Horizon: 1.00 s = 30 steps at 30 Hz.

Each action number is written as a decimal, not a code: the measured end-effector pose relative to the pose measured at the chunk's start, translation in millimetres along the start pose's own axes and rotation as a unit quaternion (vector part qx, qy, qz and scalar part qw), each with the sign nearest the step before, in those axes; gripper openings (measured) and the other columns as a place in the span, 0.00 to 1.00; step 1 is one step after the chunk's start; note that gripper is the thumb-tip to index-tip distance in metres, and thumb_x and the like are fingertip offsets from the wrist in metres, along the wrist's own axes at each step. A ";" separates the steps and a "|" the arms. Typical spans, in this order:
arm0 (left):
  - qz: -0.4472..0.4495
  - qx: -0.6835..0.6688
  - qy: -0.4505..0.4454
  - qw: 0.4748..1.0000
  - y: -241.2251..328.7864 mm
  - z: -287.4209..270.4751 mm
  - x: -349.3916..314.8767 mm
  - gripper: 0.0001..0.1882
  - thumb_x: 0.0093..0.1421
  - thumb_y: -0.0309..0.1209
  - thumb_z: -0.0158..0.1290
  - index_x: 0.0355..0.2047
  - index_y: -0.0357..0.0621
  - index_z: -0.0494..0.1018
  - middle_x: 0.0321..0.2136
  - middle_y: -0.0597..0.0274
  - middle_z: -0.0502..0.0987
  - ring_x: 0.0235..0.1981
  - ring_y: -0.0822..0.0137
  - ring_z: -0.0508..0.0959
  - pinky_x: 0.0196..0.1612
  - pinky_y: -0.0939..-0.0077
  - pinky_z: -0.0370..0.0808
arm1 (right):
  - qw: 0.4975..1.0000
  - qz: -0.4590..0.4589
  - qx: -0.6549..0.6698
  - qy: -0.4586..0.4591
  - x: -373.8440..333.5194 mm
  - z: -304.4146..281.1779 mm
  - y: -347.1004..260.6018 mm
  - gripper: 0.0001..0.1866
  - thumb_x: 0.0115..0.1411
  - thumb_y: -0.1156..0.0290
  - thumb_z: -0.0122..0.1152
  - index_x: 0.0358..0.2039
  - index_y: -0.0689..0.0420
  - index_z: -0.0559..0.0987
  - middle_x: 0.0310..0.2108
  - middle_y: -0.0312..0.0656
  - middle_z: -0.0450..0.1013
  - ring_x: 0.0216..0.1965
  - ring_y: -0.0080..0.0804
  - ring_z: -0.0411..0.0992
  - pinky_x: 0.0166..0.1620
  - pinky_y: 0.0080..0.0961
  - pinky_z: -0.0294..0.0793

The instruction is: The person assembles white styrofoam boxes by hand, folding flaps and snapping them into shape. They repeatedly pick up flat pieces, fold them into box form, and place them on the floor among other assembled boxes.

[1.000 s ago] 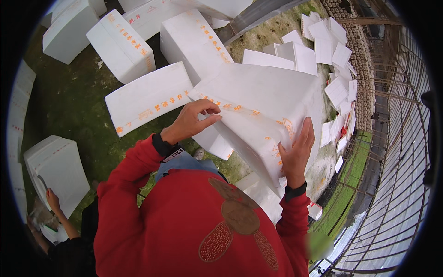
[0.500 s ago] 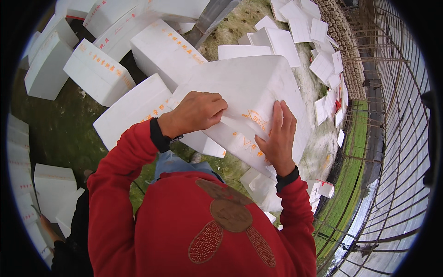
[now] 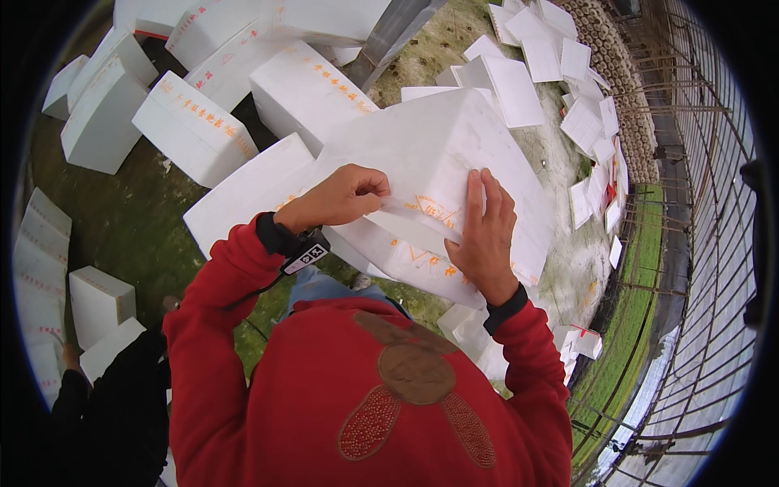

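Just in front of the red sweatshirt (image 3: 276,430), one white foam box (image 3: 389,146) sat aslant, a corner turned back toward the person between the two hands; the edge nearest the left hand ran from upper left to lower right, but foreshortening and the hands left the long axis uncertain. Orange print marked its near faces. The left hand (image 3: 349,195) came in from the left with the wrist nearly level and the fingers curled, its grip pinching what appeared to be a strip of clear tape (image 3: 415,213) that reached toward the corner. The right hand (image 3: 488,239) came up from the lower right, its grip spread: the fingers pointed away along the right face and the thumb stood apart near the corner. Both wrists wore dark cuffs. Just beyond, to the left, lay three foam boxes with orange print (image 3: 195,130), and more white boxes crowded the upper left. At the lower left, a co-worker's dark sleeve (image 3: 122,406) showed near two smaller-looking white boxes (image 3: 101,304). Farther off at the right were flat white foam panels (image 3: 584,122), overlapping too much to count, then a green strip of plants (image 3: 633,284) and a barred frame (image 3: 706,268).
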State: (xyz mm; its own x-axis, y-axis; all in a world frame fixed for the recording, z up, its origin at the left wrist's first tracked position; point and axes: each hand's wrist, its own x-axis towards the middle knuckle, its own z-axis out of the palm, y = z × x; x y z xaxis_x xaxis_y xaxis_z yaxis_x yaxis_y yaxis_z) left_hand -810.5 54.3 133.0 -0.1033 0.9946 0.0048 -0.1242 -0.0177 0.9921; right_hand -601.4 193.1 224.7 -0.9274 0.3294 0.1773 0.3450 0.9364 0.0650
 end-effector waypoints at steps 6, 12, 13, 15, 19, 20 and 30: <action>0.082 0.067 0.019 0.994 9.8 -1.1 -11.1 0.06 0.53 0.29 0.51 0.28 0.38 0.70 0.22 0.67 0.69 0.28 0.76 0.67 0.36 0.79 0.64 | 1.000 -0.013 0.010 0.000 14.0 5.6 -7.1 0.56 0.33 0.74 0.71 0.65 0.60 0.54 0.62 0.53 0.54 0.58 0.54 0.57 0.54 0.46 0.60; 0.014 0.040 0.128 0.991 26.8 0.9 -18.1 0.18 0.59 0.37 0.57 0.18 0.40 0.66 0.18 0.69 0.63 0.23 0.76 0.61 0.28 0.77 0.58 | 0.999 -0.025 -0.012 -0.015 30.2 14.3 -24.3 0.57 0.34 0.75 0.71 0.65 0.63 0.52 0.62 0.54 0.52 0.59 0.55 0.56 0.56 0.47 0.59; 0.012 0.041 0.149 0.988 27.0 2.0 -18.0 0.20 0.59 0.37 0.58 0.17 0.40 0.65 0.17 0.69 0.62 0.22 0.77 0.60 0.26 0.77 0.57 | 0.999 -0.026 -0.014 -0.023 33.3 15.4 -27.2 0.57 0.34 0.74 0.71 0.65 0.62 0.52 0.62 0.54 0.52 0.59 0.55 0.56 0.55 0.48 0.60; 0.040 0.039 0.195 0.979 23.4 5.0 -19.1 0.21 0.59 0.36 0.59 0.16 0.40 0.63 0.16 0.70 0.60 0.20 0.77 0.58 0.24 0.77 0.55 | 0.999 -0.025 -0.016 -0.020 39.2 17.9 -32.8 0.56 0.34 0.74 0.71 0.65 0.62 0.52 0.62 0.54 0.53 0.58 0.55 0.56 0.54 0.48 0.60; 0.172 0.016 0.284 0.943 7.7 12.2 -26.1 0.18 0.56 0.32 0.62 0.16 0.38 0.67 0.15 0.70 0.61 0.19 0.79 0.58 0.22 0.78 0.56 | 0.999 -0.048 -0.013 -0.014 50.7 24.8 -36.2 0.55 0.34 0.74 0.70 0.65 0.61 0.54 0.62 0.53 0.54 0.57 0.53 0.57 0.52 0.45 0.60; 0.179 -0.004 0.291 0.940 3.9 13.0 -29.2 0.17 0.56 0.32 0.62 0.17 0.38 0.68 0.15 0.70 0.61 0.19 0.79 0.58 0.22 0.78 0.56 | 0.998 -0.052 -0.009 -0.014 53.8 27.0 -36.4 0.55 0.34 0.73 0.70 0.65 0.61 0.55 0.62 0.53 0.54 0.57 0.53 0.57 0.51 0.45 0.60; 0.279 0.181 0.237 0.913 26.6 10.7 -71.1 0.06 0.53 0.25 0.59 0.23 0.37 0.73 0.19 0.61 0.68 0.20 0.68 0.67 0.24 0.77 0.63 | 0.998 -0.058 -0.023 -0.014 91.5 22.3 -43.7 0.53 0.34 0.72 0.71 0.64 0.60 0.57 0.61 0.51 0.56 0.54 0.48 0.59 0.46 0.41 0.62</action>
State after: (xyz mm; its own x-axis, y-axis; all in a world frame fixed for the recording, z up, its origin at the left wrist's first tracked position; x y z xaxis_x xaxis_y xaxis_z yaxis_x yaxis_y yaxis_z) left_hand -795.8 -15.8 160.4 -0.4761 0.6837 0.5531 0.4039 -0.3887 0.8281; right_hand -704.6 185.0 216.1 -0.9650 0.2231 0.1381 0.2409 0.9620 0.1289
